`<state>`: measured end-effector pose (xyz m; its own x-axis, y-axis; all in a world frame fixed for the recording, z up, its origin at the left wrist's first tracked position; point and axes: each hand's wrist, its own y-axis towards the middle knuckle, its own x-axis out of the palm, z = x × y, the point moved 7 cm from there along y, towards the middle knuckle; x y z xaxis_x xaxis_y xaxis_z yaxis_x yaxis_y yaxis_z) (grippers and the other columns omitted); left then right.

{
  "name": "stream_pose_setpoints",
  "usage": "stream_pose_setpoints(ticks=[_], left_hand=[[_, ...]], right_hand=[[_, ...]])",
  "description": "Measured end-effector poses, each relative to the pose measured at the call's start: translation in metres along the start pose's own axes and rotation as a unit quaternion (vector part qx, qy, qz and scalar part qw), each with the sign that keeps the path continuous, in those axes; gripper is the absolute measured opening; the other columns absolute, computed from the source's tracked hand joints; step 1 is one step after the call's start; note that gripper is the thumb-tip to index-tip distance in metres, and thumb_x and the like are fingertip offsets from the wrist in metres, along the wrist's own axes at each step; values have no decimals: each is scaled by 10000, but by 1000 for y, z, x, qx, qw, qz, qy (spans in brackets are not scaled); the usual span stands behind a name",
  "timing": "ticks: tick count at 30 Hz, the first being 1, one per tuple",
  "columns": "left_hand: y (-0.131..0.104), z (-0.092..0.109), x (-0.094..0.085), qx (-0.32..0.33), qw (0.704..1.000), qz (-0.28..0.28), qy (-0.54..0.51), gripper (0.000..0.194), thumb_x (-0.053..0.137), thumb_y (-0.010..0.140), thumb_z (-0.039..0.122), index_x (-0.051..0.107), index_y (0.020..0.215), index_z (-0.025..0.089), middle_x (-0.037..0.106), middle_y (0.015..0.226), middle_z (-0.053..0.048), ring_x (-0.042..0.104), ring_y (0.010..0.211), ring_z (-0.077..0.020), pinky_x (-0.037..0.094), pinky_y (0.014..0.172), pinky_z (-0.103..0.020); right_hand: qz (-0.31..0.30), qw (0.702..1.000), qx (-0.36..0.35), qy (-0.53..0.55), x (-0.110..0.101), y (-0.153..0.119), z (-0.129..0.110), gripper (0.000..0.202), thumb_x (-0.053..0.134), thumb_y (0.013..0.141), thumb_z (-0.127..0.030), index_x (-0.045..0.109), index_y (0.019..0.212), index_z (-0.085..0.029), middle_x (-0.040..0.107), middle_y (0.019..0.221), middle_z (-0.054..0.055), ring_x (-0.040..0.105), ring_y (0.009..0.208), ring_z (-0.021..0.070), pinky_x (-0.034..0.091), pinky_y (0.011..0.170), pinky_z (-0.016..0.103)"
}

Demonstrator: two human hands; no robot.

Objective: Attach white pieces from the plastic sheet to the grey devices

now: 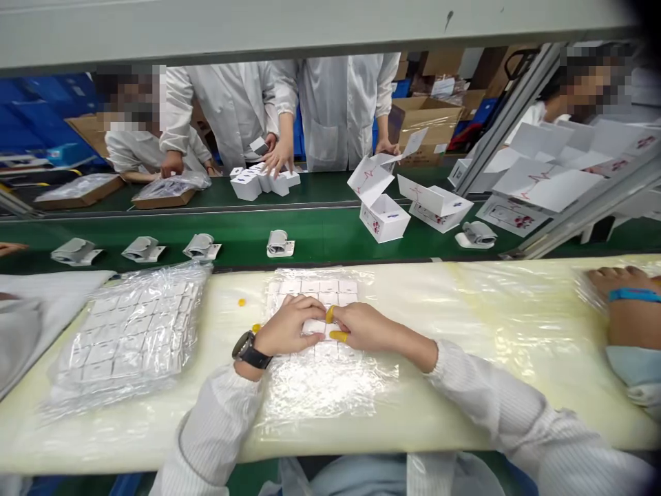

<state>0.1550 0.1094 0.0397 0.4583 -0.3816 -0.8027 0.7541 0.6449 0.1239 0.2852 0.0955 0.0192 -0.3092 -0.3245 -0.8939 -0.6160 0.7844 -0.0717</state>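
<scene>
Between my two hands is a small white box (pixel 313 328), low over a grid of similar white boxes (pixel 338 285) on clear plastic film (pixel 325 393). My left hand (pixel 290 325) is closed on its left side, thumb below and fingers above. On the right side, my right hand (pixel 364 326) grips it between thumb and forefinger, both in yellow finger cots. Part of the box is hidden by the fingers. To the left lies a clear bag (pixel 134 331) packed with more white boxes.
Behind the padded table (pixel 428 393) runs a green conveyor (pixel 325 234) carrying several grey rolled cuffs (pixel 279 242) and open white cartons (pixel 385 217). Loose finger cots (pixel 242 302) lie left of my hands. Co-workers stand opposite; another person's arm (pixel 633 310) rests at right. A metal beam (pixel 310 31) crosses overhead.
</scene>
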Motion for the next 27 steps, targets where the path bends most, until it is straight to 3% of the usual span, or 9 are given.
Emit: stream_pose_setpoints(ticks=[7,9,11,14,17,19,23,27], left_hand=[[-1,-5,0,-4,1000,-9,-14,361,757,779,404,699,1122,306,652,1213,-32,562,1134,-266,311,997,-395],[-2,-5,-1,-5,1000,-8,-25,369,766,773,411,704,1124,316,661,1204,-31,571,1129,-266,320,999,-398],[-2,-1,-3,1,999,5,-36,377,766,781,416,701,1139,319,673,1195,-34,584,1123,-263,336,1000,-400],[-4,14,-19,30,992,118,-22,392,764,795,420,692,1159,294,695,1163,-54,614,1084,-251,372,977,-396],[-10,34,-39,70,962,258,50,171,703,864,315,722,1031,281,737,1024,-37,658,922,-203,402,877,-378],[-10,45,-45,98,948,283,105,117,654,894,242,725,978,283,752,960,-18,660,823,-174,397,819,-371],[0,51,-51,119,943,252,183,160,615,908,213,721,994,296,765,970,-14,657,791,-170,381,777,-372],[15,43,-55,110,952,214,190,186,588,926,204,718,1001,314,764,990,-15,654,805,-175,375,776,-374]], right_hand=[[-48,986,-90,134,-21,-7,-13,202,658,846,-307,532,751,-181,434,601,-66,369,514,83,284,506,219],[-15,974,-95,207,-32,-13,-10,209,663,854,-338,571,755,-179,420,587,-69,345,512,78,302,504,217],[58,956,-80,275,-45,-18,-2,235,673,860,-396,629,812,-170,508,626,-42,366,531,83,327,507,223],[175,931,-59,316,-60,-23,6,316,698,839,-475,681,826,-160,654,742,35,423,556,95,345,502,238],[230,918,-65,317,-67,-21,8,320,719,818,-488,706,805,-168,681,755,52,438,548,99,348,493,243],[230,913,-68,331,-68,-17,11,307,725,813,-473,713,869,-172,682,795,50,413,537,90,344,488,239],[166,906,-63,384,-64,-1,27,460,739,805,-439,643,1168,-174,667,909,43,348,526,63,318,486,223],[128,907,-72,395,-65,16,42,466,773,768,-439,666,1121,-153,652,881,27,337,538,57,314,506,221]])
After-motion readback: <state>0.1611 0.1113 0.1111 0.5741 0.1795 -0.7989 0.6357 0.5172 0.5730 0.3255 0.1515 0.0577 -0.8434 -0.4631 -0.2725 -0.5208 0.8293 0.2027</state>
